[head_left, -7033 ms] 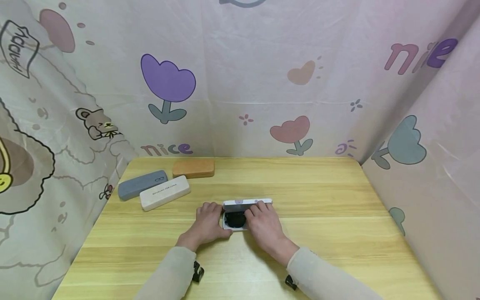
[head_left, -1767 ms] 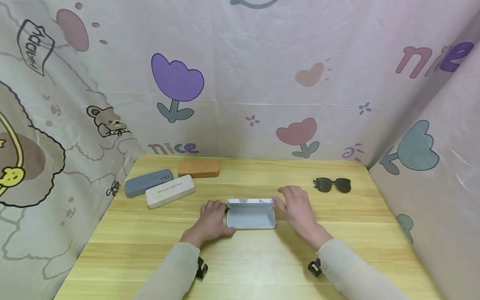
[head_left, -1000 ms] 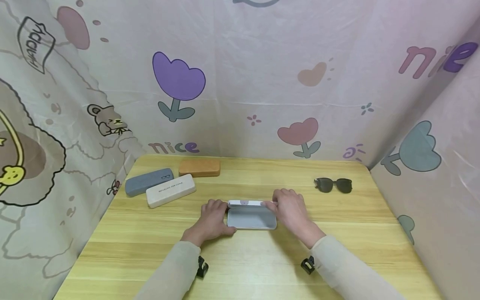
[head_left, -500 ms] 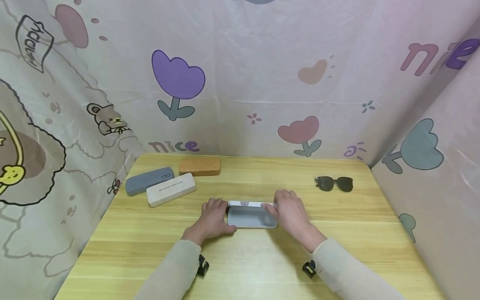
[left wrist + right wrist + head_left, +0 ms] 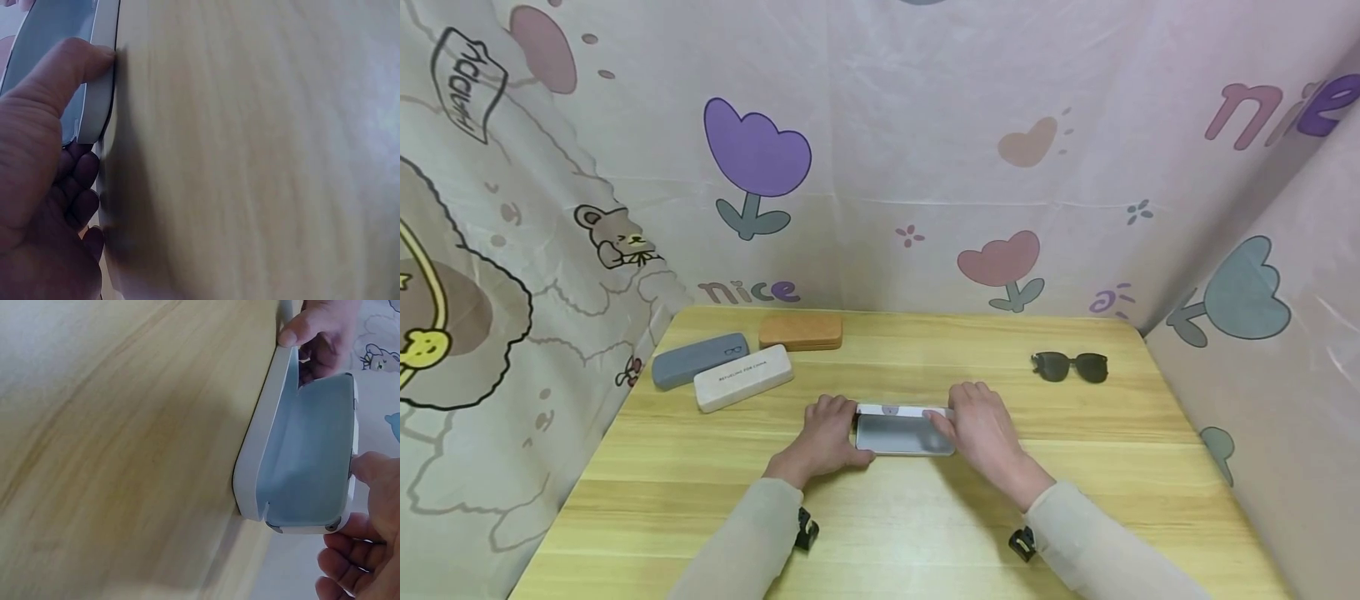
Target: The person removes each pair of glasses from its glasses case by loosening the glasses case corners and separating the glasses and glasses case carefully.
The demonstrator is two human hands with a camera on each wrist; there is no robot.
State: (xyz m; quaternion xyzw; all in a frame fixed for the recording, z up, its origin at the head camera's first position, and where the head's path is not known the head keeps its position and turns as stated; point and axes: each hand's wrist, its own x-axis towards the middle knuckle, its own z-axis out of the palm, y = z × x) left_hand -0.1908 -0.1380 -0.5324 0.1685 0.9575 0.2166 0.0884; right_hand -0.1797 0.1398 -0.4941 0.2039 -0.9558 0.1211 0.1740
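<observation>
A white glasses case [image 5: 901, 438] with a grey-blue lining lies in the middle of the table, its lid raised and nothing inside. My left hand [image 5: 826, 435] grips the left end; the thumb [image 5: 97, 59] presses the front wall and the other fingers are behind the end. My right hand [image 5: 988, 433] pinches the right part of the lid [image 5: 319, 444], thumb on its edge and fingers behind it. In the right wrist view the lid leans over the base at an angle. Dark sunglasses [image 5: 1070, 367] lie at the back right, apart from both hands.
At the back left lie a blue-grey glasses case [image 5: 700, 360], a white glasses case with lettering [image 5: 743, 378] and an orange-brown glasses case [image 5: 801, 332]. A printed curtain [image 5: 865, 167] hangs behind the wooden table [image 5: 917, 533] and along both sides.
The sunglasses have gone from inside the case to the table's back right. My right hand has come to the lid and tilted it forward a little. The left hand keeps its grip.
</observation>
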